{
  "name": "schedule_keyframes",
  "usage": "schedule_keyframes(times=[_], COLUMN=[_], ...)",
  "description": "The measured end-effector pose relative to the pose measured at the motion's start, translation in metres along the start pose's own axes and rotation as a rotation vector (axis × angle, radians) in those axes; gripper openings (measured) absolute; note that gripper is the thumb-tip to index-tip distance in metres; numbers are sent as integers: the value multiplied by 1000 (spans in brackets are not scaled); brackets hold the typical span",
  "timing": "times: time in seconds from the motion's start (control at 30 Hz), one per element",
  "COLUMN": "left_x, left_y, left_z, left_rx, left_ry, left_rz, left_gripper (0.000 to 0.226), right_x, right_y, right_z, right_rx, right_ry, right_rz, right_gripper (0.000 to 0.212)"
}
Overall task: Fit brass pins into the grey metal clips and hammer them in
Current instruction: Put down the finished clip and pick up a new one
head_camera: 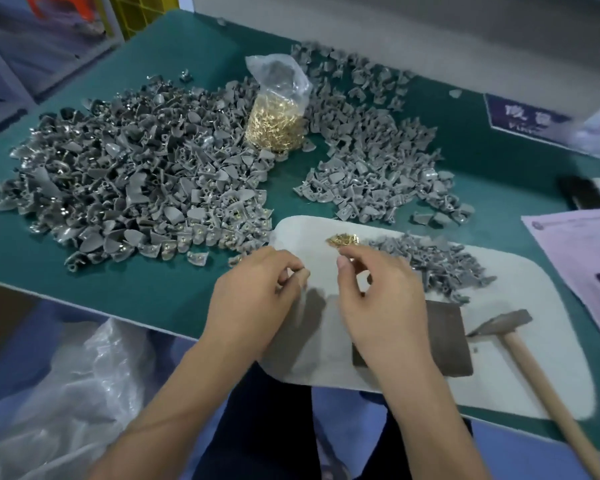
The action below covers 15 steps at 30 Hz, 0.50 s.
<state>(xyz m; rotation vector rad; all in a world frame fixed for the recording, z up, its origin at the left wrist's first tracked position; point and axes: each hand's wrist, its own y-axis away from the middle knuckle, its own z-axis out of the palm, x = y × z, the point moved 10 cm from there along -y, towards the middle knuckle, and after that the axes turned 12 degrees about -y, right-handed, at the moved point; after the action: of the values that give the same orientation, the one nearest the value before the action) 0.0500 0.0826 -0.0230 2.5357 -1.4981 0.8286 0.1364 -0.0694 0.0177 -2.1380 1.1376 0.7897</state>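
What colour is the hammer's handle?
Pale wood, light tan. The hammer handle shows in the head view, lying on the white mat.

The hammer [534, 358] handle runs off the bottom edge. Whatever the left hand [253, 299] fingers [291, 271] pinch is too small to tell.

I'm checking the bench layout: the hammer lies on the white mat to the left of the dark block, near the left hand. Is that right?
Not quite. The head view shows the hammer lying on the white mat to the right of the dark block, beyond the right hand, not near the left hand.
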Motion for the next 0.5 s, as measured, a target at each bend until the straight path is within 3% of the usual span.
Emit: schedule_keyframes(times=[0.13,0.27,0.5], left_x=[36,55,77], left_y=[-27,-46,-50], left_z=[22,42,54], left_rx=[-66,-145,-145], left_ry=[7,30,-173], left_rz=[114,151,280], left_gripper=[13,20,19], right_x=[41,56,59], right_y=[2,1,9], right_z=[-38,-48,-63], right_rx=[125,186,291], right_ry=[11,-154,-327], right_rz=[101,127,108], right_gripper=[18,17,21])
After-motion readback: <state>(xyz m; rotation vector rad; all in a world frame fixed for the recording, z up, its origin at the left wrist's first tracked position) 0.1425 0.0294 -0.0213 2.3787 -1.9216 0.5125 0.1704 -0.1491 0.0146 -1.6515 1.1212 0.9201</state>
